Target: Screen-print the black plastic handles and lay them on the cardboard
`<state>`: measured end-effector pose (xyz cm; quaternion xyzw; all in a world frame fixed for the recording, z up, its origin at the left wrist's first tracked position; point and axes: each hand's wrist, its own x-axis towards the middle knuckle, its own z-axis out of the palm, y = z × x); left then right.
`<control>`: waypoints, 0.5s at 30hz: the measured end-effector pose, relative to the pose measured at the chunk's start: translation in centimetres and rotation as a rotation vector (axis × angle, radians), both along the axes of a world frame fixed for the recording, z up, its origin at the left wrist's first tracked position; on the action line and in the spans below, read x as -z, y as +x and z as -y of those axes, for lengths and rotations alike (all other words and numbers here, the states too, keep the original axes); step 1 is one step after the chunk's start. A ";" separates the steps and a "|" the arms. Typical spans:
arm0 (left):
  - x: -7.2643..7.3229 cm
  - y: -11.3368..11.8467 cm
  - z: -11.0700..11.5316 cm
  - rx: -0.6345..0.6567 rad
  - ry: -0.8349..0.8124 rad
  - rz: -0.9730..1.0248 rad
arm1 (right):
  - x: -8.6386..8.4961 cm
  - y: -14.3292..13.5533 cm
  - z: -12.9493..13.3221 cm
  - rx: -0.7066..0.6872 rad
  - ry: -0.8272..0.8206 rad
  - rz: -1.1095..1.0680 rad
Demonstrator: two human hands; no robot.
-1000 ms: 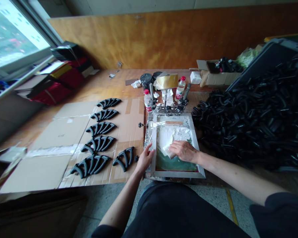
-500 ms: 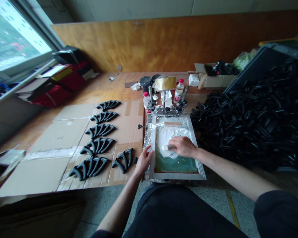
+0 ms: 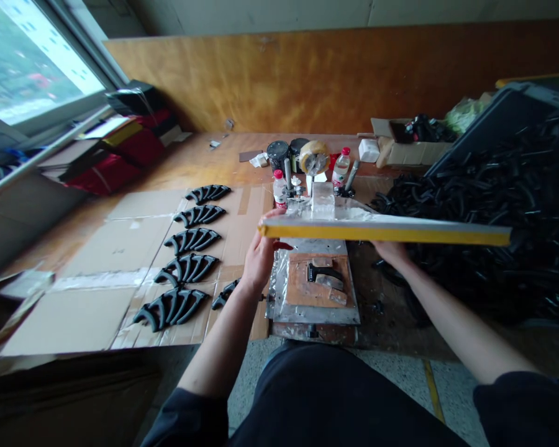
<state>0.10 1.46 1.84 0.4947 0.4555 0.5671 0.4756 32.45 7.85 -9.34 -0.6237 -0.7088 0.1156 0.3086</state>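
A screen-printing frame (image 3: 386, 232) is tilted up, its yellow-edged near side facing me. My left hand (image 3: 257, 257) grips its left corner, thumb below the edge. Beyond the frame's right part, my right hand (image 3: 389, 251) is mostly hidden; only its back and wrist show, and its fingers are out of sight. Beneath the raised frame lies a metal base plate (image 3: 279, 292) with a brown board (image 3: 302, 295) on it. One black curved plastic part (image 3: 315, 272) rests on this board among small blocks.
Rows of black curved parts (image 3: 193, 239) lie on cardboard (image 3: 93, 261) at left. A heap of black parts (image 3: 494, 186) fills the right side. Behind the frame stand clamp posts, bottles (image 3: 341, 167), dark jars (image 3: 277, 155) and a tape roll (image 3: 314, 156).
The frame has swung up from lying flat, uncovering the board and the black part. My left hand has risen with its corner. My right hand has left the screen surface and moved right, behind the frame.
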 end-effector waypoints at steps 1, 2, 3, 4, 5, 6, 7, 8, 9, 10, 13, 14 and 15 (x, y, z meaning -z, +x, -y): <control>-0.3 0.4 -0.6 -0.005 0.020 0.005 | 1.4 -1.3 1.3 -0.068 -0.022 0.049; -0.2 0.8 -1.0 -0.024 0.027 0.019 | 2.8 -2.9 2.7 -0.135 -0.040 0.117; 0.2 1.2 -1.0 -0.059 0.022 0.044 | 3.8 -4.5 3.8 -0.190 -0.055 0.199; 1.0 1.8 -0.6 -0.099 -0.001 0.075 | 4.6 -6.2 4.9 -0.225 -0.072 0.280; 2.1 2.4 0.1 -0.120 -0.058 0.107 | 5.0 -7.7 5.7 -0.235 -0.096 0.348; 3.6 3.0 1.2 -0.096 -0.162 0.134 | 5.1 -9.1 6.4 -0.219 -0.128 0.388; 5.1 3.7 2.5 -0.036 -0.304 0.157 | 4.9 -10.2 7.1 -0.192 -0.164 0.404; 6.8 4.4 3.9 0.070 -0.476 0.173 | 4.5 -11.3 7.7 -0.168 -0.191 0.399; 8.4 5.0 5.3 0.172 -0.641 0.199 | 3.9 -12.3 8.5 -0.165 -0.198 0.377; 9.8 5.5 6.6 0.211 -0.729 0.250 | 3.2 -13.2 9.2 -0.191 -0.179 0.344; 12.5 5.3 9.0 0.098 -0.788 0.400 | 1.5 -14.5 10.8 -0.468 -0.050 0.205; 12.9 4.4 9.3 0.029 -0.771 0.400 | 1.3 -14.0 10.9 -0.552 -0.018 0.162; 13.3 3.0 9.4 -0.042 -0.750 0.363 | 1.4 -12.9 10.8 -0.584 -0.004 0.138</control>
